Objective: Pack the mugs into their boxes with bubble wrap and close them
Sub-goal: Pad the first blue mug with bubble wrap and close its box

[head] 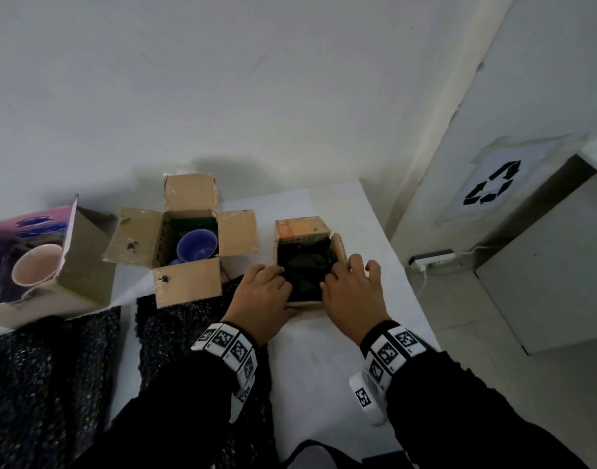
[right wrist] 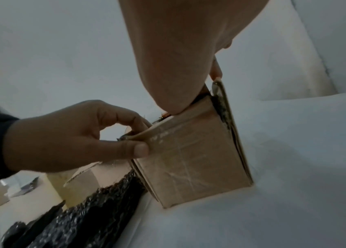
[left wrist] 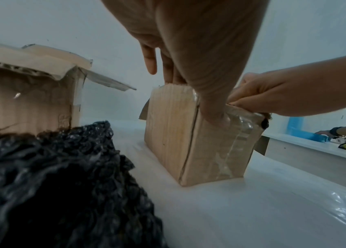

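While both hands' fingers pressed black bubble wrap [head: 304, 269] into the small box [head: 302, 228], unclosed, two mugs at ten o'clock remained unwrapped.

Recycling symbol, seemingly on paper [head: 493, 177]

Black sleeves [head: 459, 411]; white wristbands [head: 390, 350] printed with black square markers.
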`<state>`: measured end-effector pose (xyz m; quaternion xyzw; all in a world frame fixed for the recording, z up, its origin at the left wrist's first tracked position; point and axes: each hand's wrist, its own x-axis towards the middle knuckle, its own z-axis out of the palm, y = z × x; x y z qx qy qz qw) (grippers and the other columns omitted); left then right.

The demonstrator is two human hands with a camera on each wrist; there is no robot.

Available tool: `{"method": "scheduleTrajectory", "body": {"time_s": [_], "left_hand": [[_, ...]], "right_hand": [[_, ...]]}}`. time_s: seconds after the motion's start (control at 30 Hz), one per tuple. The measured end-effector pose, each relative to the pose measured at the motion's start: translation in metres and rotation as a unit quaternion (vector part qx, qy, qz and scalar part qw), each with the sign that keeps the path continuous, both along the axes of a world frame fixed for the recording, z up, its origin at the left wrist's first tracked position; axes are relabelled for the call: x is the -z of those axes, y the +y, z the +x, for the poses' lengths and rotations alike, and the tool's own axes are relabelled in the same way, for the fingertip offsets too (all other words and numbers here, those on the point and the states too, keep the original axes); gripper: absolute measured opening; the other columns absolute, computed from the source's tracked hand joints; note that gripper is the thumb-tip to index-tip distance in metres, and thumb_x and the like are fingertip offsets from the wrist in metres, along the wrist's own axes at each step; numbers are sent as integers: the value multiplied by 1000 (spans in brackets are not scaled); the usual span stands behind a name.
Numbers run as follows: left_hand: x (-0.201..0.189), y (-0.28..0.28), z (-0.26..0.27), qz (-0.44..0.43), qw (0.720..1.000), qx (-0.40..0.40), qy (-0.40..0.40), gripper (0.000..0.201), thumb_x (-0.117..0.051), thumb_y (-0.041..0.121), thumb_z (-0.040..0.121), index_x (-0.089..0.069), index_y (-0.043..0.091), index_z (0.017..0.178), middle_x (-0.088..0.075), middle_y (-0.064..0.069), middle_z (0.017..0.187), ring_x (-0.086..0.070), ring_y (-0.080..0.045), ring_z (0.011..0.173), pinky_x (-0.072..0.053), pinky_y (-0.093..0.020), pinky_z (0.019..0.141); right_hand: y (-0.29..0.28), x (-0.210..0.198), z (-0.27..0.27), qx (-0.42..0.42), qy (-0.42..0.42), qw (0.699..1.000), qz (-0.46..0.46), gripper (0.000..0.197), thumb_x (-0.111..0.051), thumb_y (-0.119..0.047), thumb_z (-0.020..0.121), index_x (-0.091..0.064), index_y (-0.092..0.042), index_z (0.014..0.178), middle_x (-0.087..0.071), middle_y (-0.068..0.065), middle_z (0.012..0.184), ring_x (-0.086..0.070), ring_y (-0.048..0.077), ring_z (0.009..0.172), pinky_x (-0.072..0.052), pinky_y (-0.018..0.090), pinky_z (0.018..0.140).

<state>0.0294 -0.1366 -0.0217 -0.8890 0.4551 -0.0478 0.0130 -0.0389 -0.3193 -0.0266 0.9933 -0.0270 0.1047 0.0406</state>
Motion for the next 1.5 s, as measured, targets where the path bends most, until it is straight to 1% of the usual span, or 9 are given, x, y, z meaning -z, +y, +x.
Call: {"method": "scheduleTrajectory", "body": {"time_s": [0.23, 0.4, 0.53, 0.63, 0.77, 0.97, 1.1, 1.33, 1.5], "left_hand": [[10, -1, -29, -77, 996, -38, 25, 32, -55, 47, 79, -66, 17, 73, -66, 1, 80, -60, -21, 86, -41, -34, 78], [-5, 5, 0, -95, 995, -23, 19, 21, -46, 31, 83, -65, 24, 87, -66, 8, 94, -60, -16, 96, -33, -39, 93], [-13, -13, 37, -50, 994, 11, 94, 56, -31, 24, 79, -55, 21, 130, -56, 3, 135, -51, -17, 124, -34, -38, 102], [-15, -34, 57, 36, 990, 43, 126, 69, -11, 35, 83, -34, 26, 147, -37, 5, 152, -36, -15, 137, -32, -40, 107], [-14, -53, 70, 105, 987, 48, 109, 58, -38, 31, 89, -30, 32, 146, -35, 9, 152, -33, -15, 136, -26, -37, 106], [-13, -60, 73, 129, 989, 26, 67, 53, -44, 31, 86, -41, 30, 139, -40, 4, 141, -29, -19, 134, -23, -37, 105], [-11, -57, 72, 121, 991, 23, 61, 51, -45, 30, 85, -46, 28, 136, -52, 6, 134, -38, -19, 127, -24, -38, 102], [-7, -53, 69, 100, 993, 20, 57, 55, -43, 27, 86, -41, 27, 141, -57, 10, 133, -40, -16, 126, -24, -37, 100], [-11, -25, 39, -87, 993, -73, 16, 55, -53, 42, 75, -54, 23, 127, -51, -4, 130, -46, -29, 114, -41, -43, 90]], "right_hand": [[16, -5, -6, 44, -24, 986, 159, 14, -67, -9, 75, -64, -11, 88, -64, 7, 84, -57, 24, 74, -43, 30, 56], [17, 1, -4, 80, 27, 988, 131, 22, -56, -11, 72, -61, -15, 94, -65, 0, 75, -61, 25, 74, -34, 41, 80], [21, -1, 1, 78, 45, 988, 129, 17, -49, -19, 79, -59, -15, 92, -65, 0, 77, -62, 25, 79, -22, 46, 93], [26, -3, 7, 106, 69, 980, 152, 50, -18, -37, 88, -56, -13, 110, -69, 3, 85, -63, 25, 81, -19, 48, 101], [17, -8, 17, 103, 115, 978, 143, 49, -25, -33, 94, -43, -13, 135, -69, 1, 103, -64, 23, 89, -17, 48, 104], [22, -4, 22, 124, 138, 975, 122, 41, -34, -34, 91, -48, -14, 124, -61, 6, 111, -57, 27, 96, -19, 45, 89], [33, 11, 20, 145, 107, 977, 112, 32, -54, -32, 78, -59, -14, 104, -64, 5, 90, -57, 25, 80, -23, 41, 79], [30, 4, 17, 125, 107, 980, 110, 19, -50, -17, 82, -57, -12, 99, -66, 4, 83, -61, 26, 78, -23, 43, 88], [21, 8, 7, 87, 16, 986, 139, 10, -47, -20, 89, -53, -15, 96, -62, 3, 88, -59, 23, 72, -38, 42, 81]]}}
